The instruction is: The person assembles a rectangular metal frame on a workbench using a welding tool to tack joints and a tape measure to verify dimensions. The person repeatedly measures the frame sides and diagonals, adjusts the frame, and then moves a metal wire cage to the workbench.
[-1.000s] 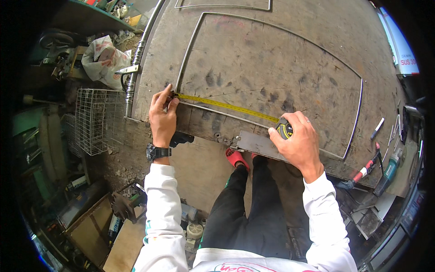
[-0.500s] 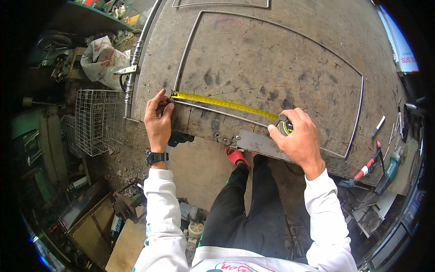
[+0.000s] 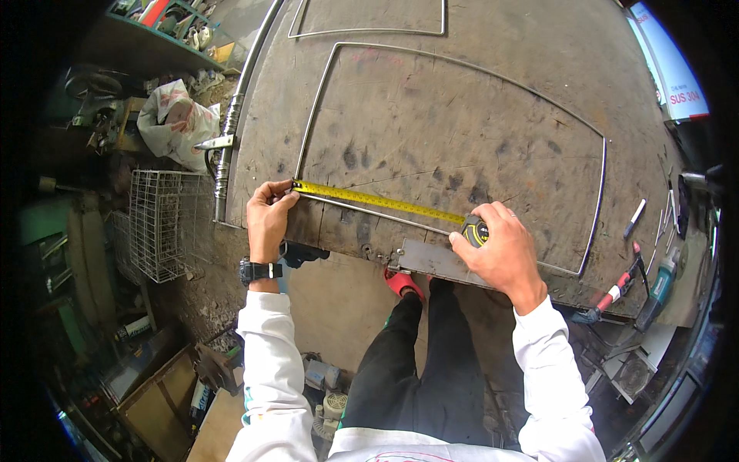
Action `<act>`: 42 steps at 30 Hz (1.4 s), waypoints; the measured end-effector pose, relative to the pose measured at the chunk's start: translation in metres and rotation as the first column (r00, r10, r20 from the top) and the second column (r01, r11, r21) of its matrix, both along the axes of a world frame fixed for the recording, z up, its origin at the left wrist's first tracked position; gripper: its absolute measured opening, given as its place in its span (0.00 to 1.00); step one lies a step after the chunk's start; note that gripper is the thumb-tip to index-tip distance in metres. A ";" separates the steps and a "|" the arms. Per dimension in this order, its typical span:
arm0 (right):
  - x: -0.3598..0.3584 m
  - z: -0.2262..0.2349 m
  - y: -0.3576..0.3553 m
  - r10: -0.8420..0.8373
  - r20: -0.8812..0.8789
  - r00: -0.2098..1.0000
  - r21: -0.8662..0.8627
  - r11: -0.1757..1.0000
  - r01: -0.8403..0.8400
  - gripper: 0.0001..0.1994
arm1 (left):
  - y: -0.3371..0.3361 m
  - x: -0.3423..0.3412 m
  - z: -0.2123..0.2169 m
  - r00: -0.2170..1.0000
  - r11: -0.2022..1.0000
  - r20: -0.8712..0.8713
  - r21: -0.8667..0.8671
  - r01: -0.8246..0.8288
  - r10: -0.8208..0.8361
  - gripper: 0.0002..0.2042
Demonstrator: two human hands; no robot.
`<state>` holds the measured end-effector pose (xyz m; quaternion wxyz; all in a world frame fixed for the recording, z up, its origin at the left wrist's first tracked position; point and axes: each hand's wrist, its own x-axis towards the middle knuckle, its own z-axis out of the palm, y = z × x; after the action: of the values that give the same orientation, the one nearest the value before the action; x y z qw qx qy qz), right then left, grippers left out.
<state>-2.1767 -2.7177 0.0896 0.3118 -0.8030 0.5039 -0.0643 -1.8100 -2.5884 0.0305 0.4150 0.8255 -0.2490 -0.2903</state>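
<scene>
Left hand (image 3: 267, 217) fingers pinch the yellow tape blade (image 3: 377, 202) end onto the wire frame (image 3: 454, 146) corner, anchoring zero. Right hand (image 3: 500, 250) fingers are wrapped around the tape case (image 3: 475, 230), keeping the blade taut along the frame's near rod on the steel counter (image 3: 493, 46).

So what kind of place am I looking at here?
Most likely a metal fabrication workshop: a scuffed steel worktable carries a bent rod frame, a yellow tape measure stretched between both hands, and power tools at the edge.
</scene>
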 end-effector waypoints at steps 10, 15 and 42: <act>-0.066 0.008 -0.024 -0.004 0.001 1.000 0.078 0.997 0.004 0.24 | -0.005 0.008 -0.008 0.998 0.999 -0.039 -0.031 0.040 -0.041 0.11; -0.192 0.022 -0.053 0.087 -0.016 0.996 0.136 0.987 -0.084 0.25 | 0.011 0.038 -0.020 0.996 0.996 -0.012 0.039 0.086 -0.085 0.14; -0.299 0.003 -0.025 -0.219 -0.179 0.959 -0.046 0.976 0.215 0.21 | 0.007 0.052 -0.008 0.990 0.986 -0.083 0.113 0.126 -0.117 0.12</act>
<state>-2.4758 -2.7430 0.0929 0.2448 -0.7493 0.6145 -0.0303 -1.7583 -2.5818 0.0220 0.3561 0.8204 -0.2651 -0.3604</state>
